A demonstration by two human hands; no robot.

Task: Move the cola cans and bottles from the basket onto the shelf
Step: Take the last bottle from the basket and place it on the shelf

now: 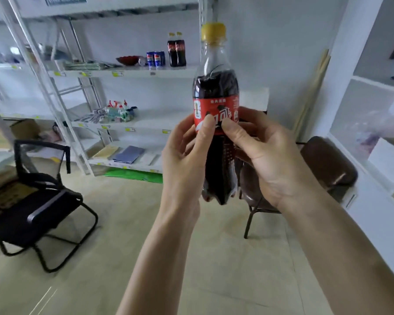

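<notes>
**Cola bottle held upright in both hands, facing the shelf**

While both arms reach forward from the bottom of the view, the left hand [187, 155] and the right hand [266, 153] grip one cola bottle [216, 92] between them, well above the floor. Each hand's fingers curl round the bottle's middle, and both thumbs press on the front of its red label. The bottle stands upright, with a yellow cap on top, dark cola filling it to the shoulder, and its base showing below the hands.

Beyond the bottle stands a white metal shelf [132, 72]. On its upper visible level, two more cola bottles [176, 52] with yellow caps stand side by side, touching. Just to their left stand two blue cola cans [155, 59], also side by side. Further left on the same level sits a red bowl [127, 59].

One level down lie spray bottles [117, 111] with red triggers among other small items. On the lowest level lie flat blue and yellowish sheets.

A black mesh chair [39, 201] stands on the pale floor at the left. A brown padded chair [328, 164] stands at the right, partly behind the right hand.
</notes>
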